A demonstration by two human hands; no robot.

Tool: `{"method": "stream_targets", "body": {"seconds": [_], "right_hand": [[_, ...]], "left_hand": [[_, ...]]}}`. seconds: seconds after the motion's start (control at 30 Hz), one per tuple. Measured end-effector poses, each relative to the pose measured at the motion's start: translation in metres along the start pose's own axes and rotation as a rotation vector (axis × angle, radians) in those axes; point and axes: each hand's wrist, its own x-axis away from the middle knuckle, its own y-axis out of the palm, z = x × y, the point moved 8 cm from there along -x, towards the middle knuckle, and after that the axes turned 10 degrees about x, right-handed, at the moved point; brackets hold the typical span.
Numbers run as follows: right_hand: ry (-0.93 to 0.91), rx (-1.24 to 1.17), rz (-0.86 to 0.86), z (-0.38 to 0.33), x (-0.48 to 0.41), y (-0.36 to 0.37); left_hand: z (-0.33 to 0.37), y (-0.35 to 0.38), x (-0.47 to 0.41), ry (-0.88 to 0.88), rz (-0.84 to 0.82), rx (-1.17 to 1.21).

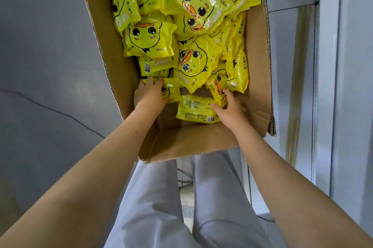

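An open cardboard box [113, 60] stands on the floor in front of me, holding several yellow packs with a cartoon duck face [191, 1]. My left hand [150, 93] lies over a pack at the near left of the pile [171, 90], fingers curled over its far edge. My right hand [230, 108] grips the end of a duck pack [217, 88] at the near right. Between both hands a pack lies label side up [194, 109] on the box floor.
The box's near wall [187, 142] is low and close to my legs in light trousers [161, 197]. Grey floor [50, 66] stretches to the left. A grey cabinet or wall panel [323, 66] runs along the right of the box.
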Motion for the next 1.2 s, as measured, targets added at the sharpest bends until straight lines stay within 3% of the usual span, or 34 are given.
{"method": "stream_targets", "body": {"seconds": [0.17, 0.27, 0.43, 0.63, 0.83, 0.97, 1.2], "right_hand": [[0.065, -0.157, -0.007, 0.007, -0.011, 0.003], [0.070, -0.185, -0.018, 0.009, -0.009, 0.011], [0.048, -0.299, -0.156, 0.008, 0.001, 0.035], [0.178, -0.410, -0.089, 0.019, -0.011, 0.033], [0.228, -0.373, -0.007, 0.020, -0.026, 0.031], [0.235, -0.414, 0.020, 0.021, -0.027, 0.035], [0.248, -0.396, -0.029, 0.019, -0.031, 0.037]], "left_hand": [[-0.001, -0.004, -0.007, -0.003, 0.031, 0.006], [0.010, -0.003, -0.002, 0.128, 0.111, -0.080], [0.030, 0.037, 0.014, 0.277, -0.152, -0.306], [0.042, 0.046, 0.025, 0.368, -0.154, -0.565], [0.024, 0.023, 0.016, 0.214, -0.099, -0.328], [0.000, 0.018, 0.019, 0.052, -0.186, -0.026], [0.000, 0.006, 0.040, -0.025, -0.075, 0.469]]}}
